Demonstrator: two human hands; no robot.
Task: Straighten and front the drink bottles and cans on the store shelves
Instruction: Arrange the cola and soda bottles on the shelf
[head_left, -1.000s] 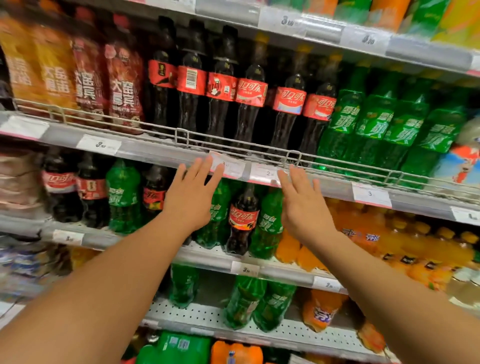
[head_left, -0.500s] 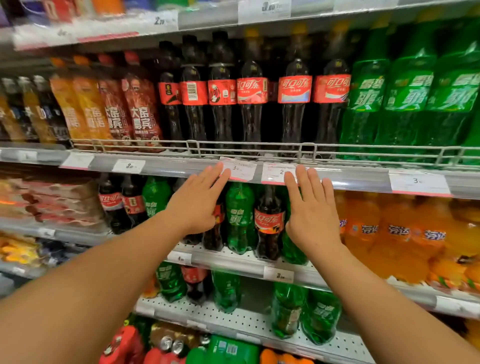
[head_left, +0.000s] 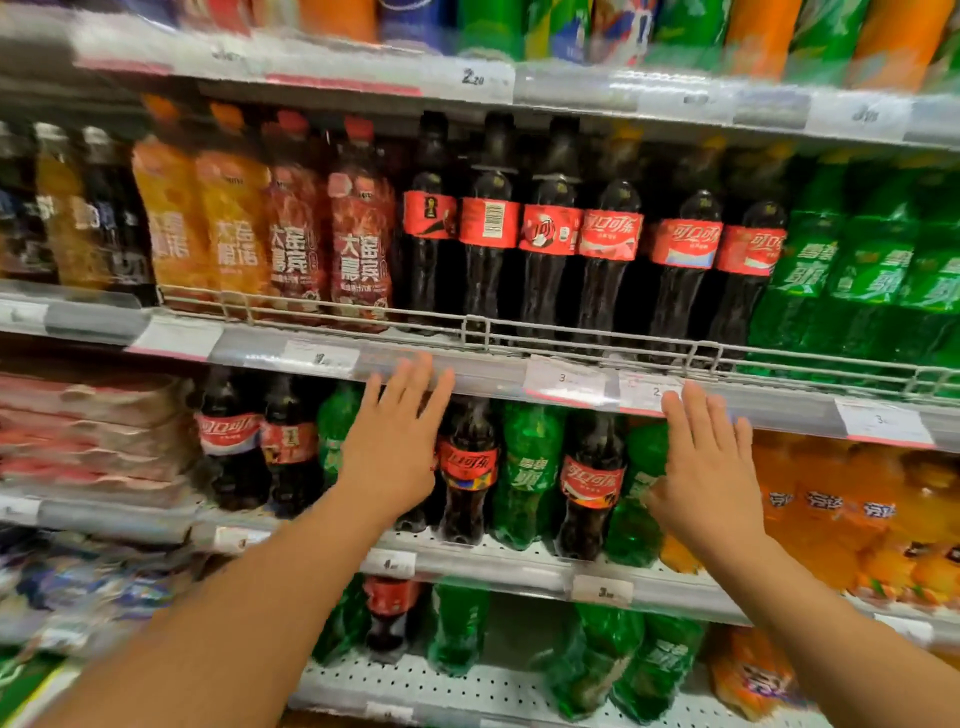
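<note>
Hovering flat-fingered and empty, left hand (head_left: 393, 457) and right hand (head_left: 707, 474) sit below the upright cola bottles (head_left: 550, 244) at frame centre, left hand nearer the turned labels.

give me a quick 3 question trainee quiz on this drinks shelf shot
1. True or false: the left hand and the right hand each grip a bottle.
2. In the tall cola row behind the wire rail, which bottle shows a barcode instead of the logo?
A. second from the left
B. the far right one
C. none
3. Fill in: right of the tall cola row stand the ____ bottles.

Key:
1. False; both hands are open with straight fingers, holding nothing.
2. A, the barcode bottle.
3. green.
</note>
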